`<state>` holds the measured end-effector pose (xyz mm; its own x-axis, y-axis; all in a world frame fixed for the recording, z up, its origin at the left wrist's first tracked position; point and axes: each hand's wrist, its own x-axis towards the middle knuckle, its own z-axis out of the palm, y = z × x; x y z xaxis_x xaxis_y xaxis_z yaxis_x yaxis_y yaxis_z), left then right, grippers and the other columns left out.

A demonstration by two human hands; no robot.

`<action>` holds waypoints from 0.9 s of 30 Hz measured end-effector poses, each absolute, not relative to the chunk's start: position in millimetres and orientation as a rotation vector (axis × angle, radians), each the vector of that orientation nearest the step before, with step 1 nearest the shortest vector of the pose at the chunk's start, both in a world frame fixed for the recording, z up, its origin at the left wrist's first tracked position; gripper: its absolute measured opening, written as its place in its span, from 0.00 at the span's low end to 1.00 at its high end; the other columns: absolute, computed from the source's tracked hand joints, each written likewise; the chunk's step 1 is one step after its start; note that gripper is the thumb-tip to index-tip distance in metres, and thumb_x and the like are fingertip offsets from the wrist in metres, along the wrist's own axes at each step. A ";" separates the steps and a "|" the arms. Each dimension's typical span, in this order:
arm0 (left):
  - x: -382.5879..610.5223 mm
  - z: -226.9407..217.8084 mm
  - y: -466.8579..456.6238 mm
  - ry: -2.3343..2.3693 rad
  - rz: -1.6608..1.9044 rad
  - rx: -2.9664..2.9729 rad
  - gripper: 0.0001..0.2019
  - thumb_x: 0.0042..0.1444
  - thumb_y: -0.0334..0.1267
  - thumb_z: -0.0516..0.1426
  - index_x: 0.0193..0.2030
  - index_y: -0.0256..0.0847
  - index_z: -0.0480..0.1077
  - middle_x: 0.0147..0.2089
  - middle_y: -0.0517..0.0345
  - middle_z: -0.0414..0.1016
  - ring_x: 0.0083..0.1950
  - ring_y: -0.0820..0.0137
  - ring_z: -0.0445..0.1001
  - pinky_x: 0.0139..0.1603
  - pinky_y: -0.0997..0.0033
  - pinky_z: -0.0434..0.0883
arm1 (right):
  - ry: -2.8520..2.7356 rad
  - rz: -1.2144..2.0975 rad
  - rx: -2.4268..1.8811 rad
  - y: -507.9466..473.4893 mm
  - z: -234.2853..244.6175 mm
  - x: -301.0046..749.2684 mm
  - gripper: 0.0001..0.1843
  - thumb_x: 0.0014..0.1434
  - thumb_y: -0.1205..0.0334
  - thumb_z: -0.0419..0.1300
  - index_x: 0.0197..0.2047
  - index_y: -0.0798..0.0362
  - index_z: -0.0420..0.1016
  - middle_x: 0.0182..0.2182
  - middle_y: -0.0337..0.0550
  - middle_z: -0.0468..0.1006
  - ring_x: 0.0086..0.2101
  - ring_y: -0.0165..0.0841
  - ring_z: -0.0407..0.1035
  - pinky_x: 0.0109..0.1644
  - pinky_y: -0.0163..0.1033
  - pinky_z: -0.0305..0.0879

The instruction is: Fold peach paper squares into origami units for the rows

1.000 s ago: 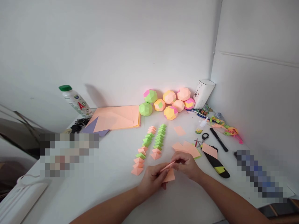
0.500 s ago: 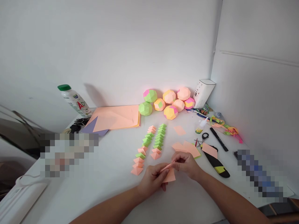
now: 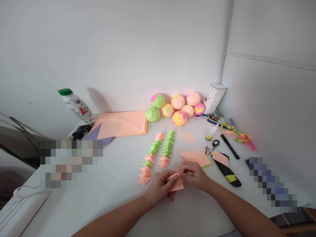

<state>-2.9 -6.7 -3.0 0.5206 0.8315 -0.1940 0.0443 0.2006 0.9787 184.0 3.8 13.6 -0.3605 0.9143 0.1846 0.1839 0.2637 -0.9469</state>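
Between both hands, just above the white table, is a piece of peach paper (image 3: 178,186) with its upper part folded over. My left hand (image 3: 161,184) is closed on its left side, thumb on top. My right hand (image 3: 193,173) pinches the fold at the upper right edge. Beyond the hands lie flat peach paper pieces (image 3: 197,157), with a green one showing beneath. To the left run two rows of small folded paper units, one row mixed peach and green (image 3: 153,151), the other mostly green (image 3: 168,144).
Faceted paper balls (image 3: 179,118) sit against the wall. Peach sheets (image 3: 120,123) and a white bottle with a green cap (image 3: 76,107) stand back left. On the right are scissors (image 3: 215,143), a black marker (image 3: 230,146), a black-and-yellow cutter (image 3: 228,174) and a glue bottle (image 3: 214,128).
My right hand has shifted slightly along the fold, and the paper's upper edge now lies a little flatter. The whole view has drifted slightly.
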 end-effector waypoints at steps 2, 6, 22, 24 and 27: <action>-2.0 -3.3 -7.4 0.886 0.672 1.243 0.19 0.56 0.53 0.54 0.37 0.37 0.70 0.18 0.65 0.69 0.15 0.76 0.70 0.16 0.81 0.62 | -1.744 1.166 -1.070 4.3 13.6 184.0 0.13 0.56 0.54 0.62 0.30 0.55 0.77 0.24 0.41 0.74 0.26 0.30 0.68 0.30 0.34 0.65; -0.6 -4.9 -6.6 0.880 0.758 1.168 0.17 0.54 0.52 0.56 0.34 0.37 0.67 0.21 0.65 0.70 0.17 0.76 0.70 0.19 0.79 0.65 | -1.621 1.235 -1.154 3.5 15.5 184.5 0.14 0.55 0.53 0.61 0.29 0.56 0.74 0.21 0.39 0.72 0.21 0.27 0.67 0.26 0.33 0.66; -1.7 -9.7 -4.8 0.868 0.734 1.147 0.17 0.55 0.52 0.56 0.32 0.37 0.67 0.18 0.64 0.71 0.14 0.77 0.68 0.15 0.80 0.62 | -1.714 1.210 -1.112 3.0 10.9 183.6 0.13 0.55 0.55 0.61 0.35 0.56 0.79 0.29 0.46 0.80 0.29 0.34 0.74 0.32 0.35 0.71; -2.2 -9.8 -4.5 0.885 0.716 1.162 0.18 0.55 0.52 0.55 0.31 0.36 0.67 0.17 0.64 0.71 0.14 0.77 0.68 0.15 0.80 0.61 | -1.766 1.146 -1.076 3.2 13.0 183.2 0.12 0.56 0.56 0.61 0.36 0.55 0.80 0.31 0.46 0.81 0.31 0.35 0.75 0.34 0.36 0.71; -1.7 -7.1 -4.5 0.872 0.744 1.165 0.17 0.55 0.51 0.56 0.31 0.36 0.68 0.20 0.61 0.73 0.16 0.76 0.69 0.17 0.79 0.64 | -1.730 1.254 -1.050 2.4 15.1 182.2 0.12 0.57 0.57 0.61 0.36 0.55 0.81 0.29 0.44 0.81 0.28 0.33 0.74 0.31 0.35 0.72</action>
<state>-1.7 -4.5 -7.1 0.4767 0.8588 -0.1875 -0.0499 0.2395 0.9696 182.2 2.4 15.1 -0.3886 0.9159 0.1005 0.1893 0.1861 -0.9641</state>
